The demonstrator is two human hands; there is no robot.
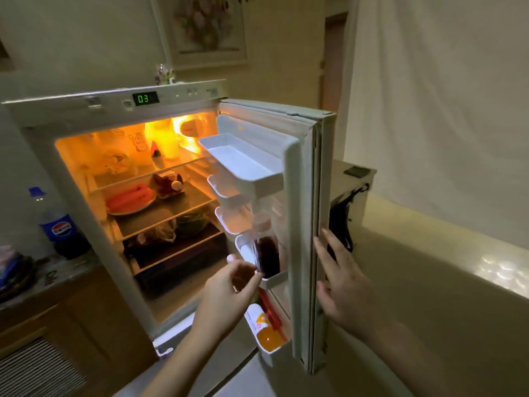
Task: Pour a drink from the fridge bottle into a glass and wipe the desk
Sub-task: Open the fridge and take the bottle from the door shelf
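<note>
The fridge stands open, its door (300, 196) swung to the right. A clear bottle of dark red drink (266, 247) with a pale cap stands upright in a door shelf. My left hand (232, 290) is just left of the bottle's lower part, fingers curled and apart, fingertips close to it but not around it. My right hand (340, 279) rests flat and open against the outer edge of the door. No glass is in view.
An orange juice bottle (264, 330) lies in the lowest door shelf. Inside shelves hold a plate of carrots (130, 199) and other food. A cola bottle (58, 224) stands on the counter at left. A pale countertop (429, 267) runs at right.
</note>
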